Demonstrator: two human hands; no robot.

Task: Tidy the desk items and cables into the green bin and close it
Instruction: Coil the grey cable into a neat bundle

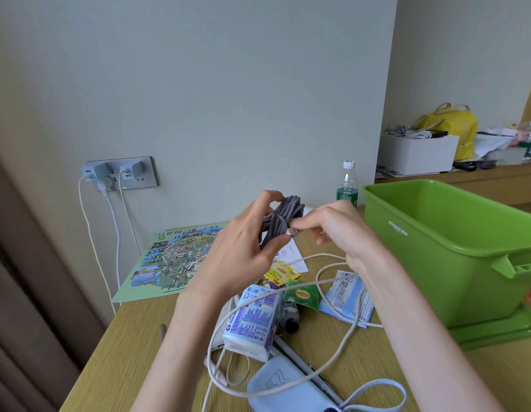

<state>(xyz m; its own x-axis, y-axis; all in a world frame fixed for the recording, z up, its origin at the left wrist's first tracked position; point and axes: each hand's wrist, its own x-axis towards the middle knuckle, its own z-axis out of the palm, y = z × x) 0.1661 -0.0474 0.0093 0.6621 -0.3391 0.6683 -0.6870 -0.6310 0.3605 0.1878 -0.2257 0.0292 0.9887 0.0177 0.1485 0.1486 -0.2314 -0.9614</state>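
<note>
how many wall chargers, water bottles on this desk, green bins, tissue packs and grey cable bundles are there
wall chargers: 2
water bottle: 1
green bin: 1
tissue pack: 1
grey cable bundle: 1, held by the left hand and right hand
total: 6

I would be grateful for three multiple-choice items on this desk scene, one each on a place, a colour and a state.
1. The water bottle stands: A. inside the green bin; B. outside the bin, by its far left corner; C. on the floor.
2. The coiled cable held by the left hand and right hand is: A. grey; B. red; C. yellow.
3. The green bin is: A. lidded; B. open on top; C. tipped over.
Answers: 1 B, it rises outside the rim; 2 A, the coil between the fingers is grey; 3 B, its inside shows, with no lid on top.
</note>
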